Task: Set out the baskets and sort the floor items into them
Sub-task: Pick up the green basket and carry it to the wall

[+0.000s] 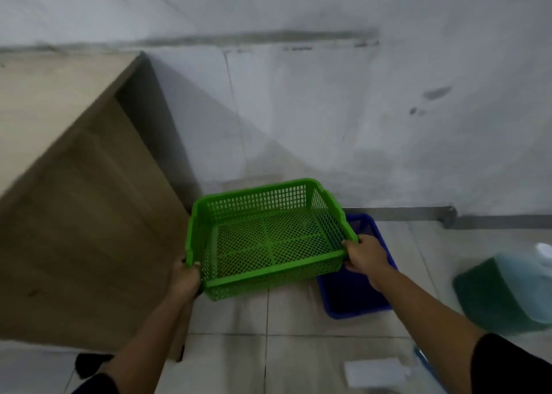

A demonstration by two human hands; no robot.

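Note:
A green perforated plastic basket [270, 239] is held above the tiled floor, near the wall, and it is empty. My left hand [185, 280] grips its near left corner. My right hand [366, 254] grips its near right corner. A blue basket [355, 298] rests on the floor just to the right, partly hidden behind the green one and my right arm.
A tan wooden cabinet [74, 214] stands on the left against the wall. A teal plastic container [504, 295] lies on the floor at the right. A white flat item [376, 372] and a blue object [424, 360] lie on the tiles near the bottom right.

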